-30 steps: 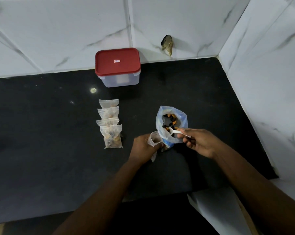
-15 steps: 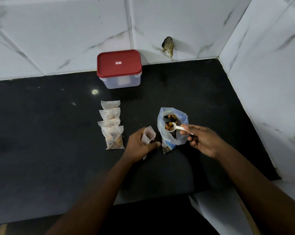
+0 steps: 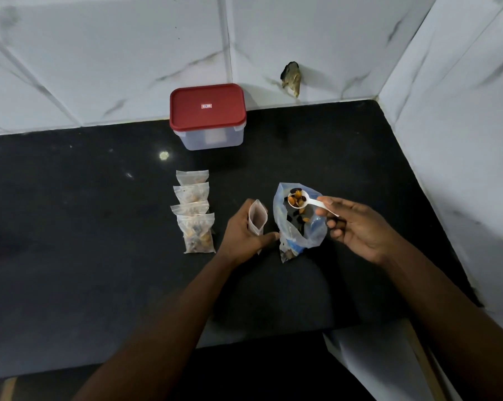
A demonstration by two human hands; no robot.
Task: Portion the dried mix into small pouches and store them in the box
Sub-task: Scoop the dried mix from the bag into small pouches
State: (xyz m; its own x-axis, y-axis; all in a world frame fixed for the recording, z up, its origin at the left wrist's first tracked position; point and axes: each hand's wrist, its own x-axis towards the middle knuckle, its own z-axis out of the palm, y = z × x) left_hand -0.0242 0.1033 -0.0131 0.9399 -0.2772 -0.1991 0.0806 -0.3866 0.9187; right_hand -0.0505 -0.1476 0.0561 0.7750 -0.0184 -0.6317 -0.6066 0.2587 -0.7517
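walls: white marble tile (image 3: 128, 53) | counter: black stone (image 3: 71, 241) | corner right

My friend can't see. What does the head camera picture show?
A right hand holds a white spoon of dried mix over a big plastic bag; the left hand holds an open small pouch beside it. Four filled pouches lie on the black counter, near a shut red-lidded box.

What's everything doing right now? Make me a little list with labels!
left hand: holds a small open pouch upright; it looks empty
right hand: pinches a white spoon heaped with mix, over the big bag
filled pouches: four in a row on the counter
box: by the wall, red lid on
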